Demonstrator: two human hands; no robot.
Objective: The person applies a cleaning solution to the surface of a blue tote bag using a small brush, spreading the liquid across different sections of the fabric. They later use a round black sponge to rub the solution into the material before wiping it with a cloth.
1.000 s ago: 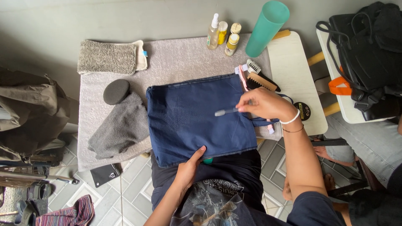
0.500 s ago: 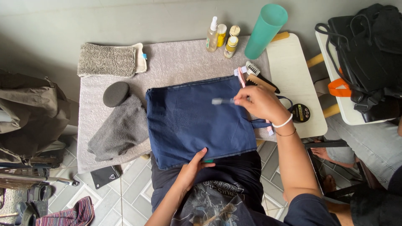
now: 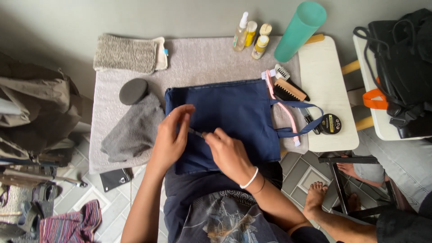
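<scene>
Nearest the camera, the right hand (image 3: pixel 228 153) pinches a small tool (image 3: pixel 196 132) in its fingers, tip pointing to ten o'clock. The left hand (image 3: pixel 171 137), fingers curled, touches the same tool. Both rest on the navy tote bag (image 3: pixel 238 117), flat on the desk (image 3: pixel 202 58); brushes (image 3: pixel 288 87) lie at two o'clock.

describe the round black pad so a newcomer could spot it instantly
Start at the grey mat covering the table. Look at its left half, just left of the navy tote bag. The black pad sits above the crumpled grey cloth; it is the only flat, dark disc there.
</scene>
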